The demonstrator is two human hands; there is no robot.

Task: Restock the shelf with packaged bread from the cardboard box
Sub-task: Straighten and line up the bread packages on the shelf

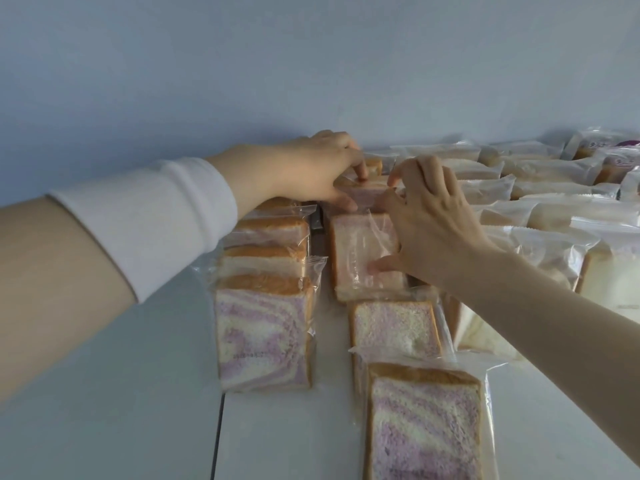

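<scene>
Mostly wall [311, 64] up top, pale blue, meeting the white shelf [104, 393] along a line just behind both hands. Shelf's left part is bare, w/ a dark seam [217, 434] running to the near edge; that's the open room. Right side is packed w/ clear-bagged white bread [554, 199] in rows, reaching the right frame edge. Centre: two rows of purple-swirl bread. Left row [266, 296] overlaps like shingles, front pack [261, 341] facing up. Right row has a near pack [426, 424] cut by the bottom edge, a mid pack [394, 327], then a far pack [363, 258]. Narrow bare strip between the rows. Right hand [433, 223] lies spread on the far pack, thumb pressing its wrapper, fingers apart, not clamped. Left hand [311, 168], white sleeve [156, 220] pushed up, pinches the rearmost pack [363, 194] near the wall, fingers closed on it. Box not in view.
</scene>
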